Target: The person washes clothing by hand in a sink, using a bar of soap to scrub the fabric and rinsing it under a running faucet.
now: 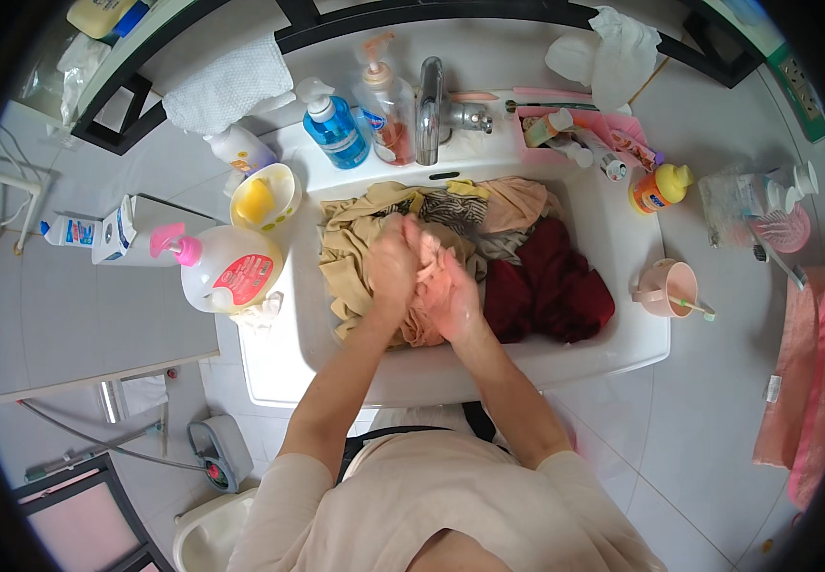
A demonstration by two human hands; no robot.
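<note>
A white ceramic sink [391, 375] holds several wet-looking cloths and garments. Over the middle of the pile my left hand [392, 266] and my right hand [450, 294] are close together, both bent around a peach-pink cloth [423, 325] that bunches between and below them. A beige cloth [344, 261] lies to the left of my hands, and a dark red velvety cloth [555, 286] lies to the right. Behind them are a striped dark cloth [454, 207] and a light peach cloth [516, 201]. The fingers are partly blurred.
A chrome faucet [430, 111] stands behind the basin. Along the left rim are a large pump bottle [230, 270], a soap dish [289, 187] and a blue pump bottle [337, 132]. On the right are a pink tray [527, 152], a yellow bottle [659, 189] and a pink cup [670, 282].
</note>
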